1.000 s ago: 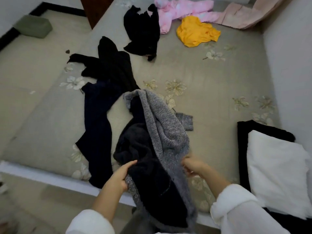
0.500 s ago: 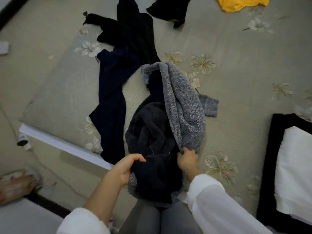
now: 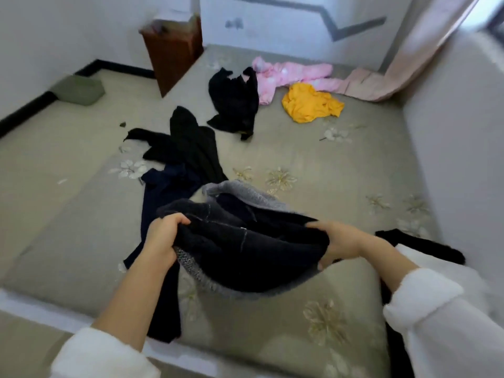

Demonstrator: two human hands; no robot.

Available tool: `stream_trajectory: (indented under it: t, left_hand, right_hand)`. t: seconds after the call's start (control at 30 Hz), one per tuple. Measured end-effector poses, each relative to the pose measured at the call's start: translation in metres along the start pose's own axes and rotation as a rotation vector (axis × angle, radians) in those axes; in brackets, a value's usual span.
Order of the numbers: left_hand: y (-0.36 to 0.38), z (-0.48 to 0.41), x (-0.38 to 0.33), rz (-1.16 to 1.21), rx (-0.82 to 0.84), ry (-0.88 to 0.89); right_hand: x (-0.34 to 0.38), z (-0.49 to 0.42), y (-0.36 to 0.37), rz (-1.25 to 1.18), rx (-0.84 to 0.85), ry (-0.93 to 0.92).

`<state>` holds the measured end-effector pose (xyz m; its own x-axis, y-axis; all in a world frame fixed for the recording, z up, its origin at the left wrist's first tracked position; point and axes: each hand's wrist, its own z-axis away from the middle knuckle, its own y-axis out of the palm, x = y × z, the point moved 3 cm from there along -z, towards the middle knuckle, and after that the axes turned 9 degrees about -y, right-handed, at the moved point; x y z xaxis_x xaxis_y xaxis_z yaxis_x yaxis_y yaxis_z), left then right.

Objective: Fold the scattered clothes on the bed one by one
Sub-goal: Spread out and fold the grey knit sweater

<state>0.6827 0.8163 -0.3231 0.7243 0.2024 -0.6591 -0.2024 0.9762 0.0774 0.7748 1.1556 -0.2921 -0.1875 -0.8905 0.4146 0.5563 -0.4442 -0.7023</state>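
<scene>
Left hand (image 3: 163,239) grips the left edge of the grey-and-dark knit sweater (image 3: 245,249), fingers curled over the top of a bunched fold. Right hand (image 3: 342,245) holds the opposite edge, thumb on top, fingers tucked underneath. The hands are well apart, with the sweater stretched between them and lifted just off the bed (image 3: 313,148); its grey knit side shows along the bottom sag and at the far rim, dark fleecy side facing up. Both forearms are bare, white sleeves (image 3: 425,312) pushed back.

Just beyond the left hand and running under that forearm: navy garment (image 3: 158,203), lying long, its end draped over the near bed edge. Touching its far end, further out from the left hand: crumpled black garment (image 3: 191,148). Well beyond both hands, roughly between them: second black garment (image 3: 234,102). Past that, on the right-hand side: yellow garment (image 3: 311,105) and pink fluffy garment (image 3: 289,75), near each other. Pale pink curtain (image 3: 403,66) trails onto the bed far out from the right hand. Black cloth (image 3: 425,246) lies just outside the right wrist. Far beyond the left hand: brown cabinet (image 3: 171,55), and a green cushion (image 3: 79,90) on the floor.
</scene>
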Motion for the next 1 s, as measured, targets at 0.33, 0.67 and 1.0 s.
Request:
stream_trajectory:
  t: [0.33, 0.67, 1.0]
  left_hand:
    - [0.046, 0.119, -0.148, -0.433, -0.276, 1.149]
    - [0.128, 0.122, -0.248, -0.409, -0.254, 1.256]
    - [0.211, 0.042, -0.288, -0.39, -0.026, 1.038]
  right_hand:
    - [0.023, 0.14, -0.168, 0.036, -1.08, -0.121]
    - [0.011, 0.143, -0.224, -0.227, -1.443, 0.001]
    - [-0.022, 0.079, -0.277, -0.291, -1.545, 0.171]
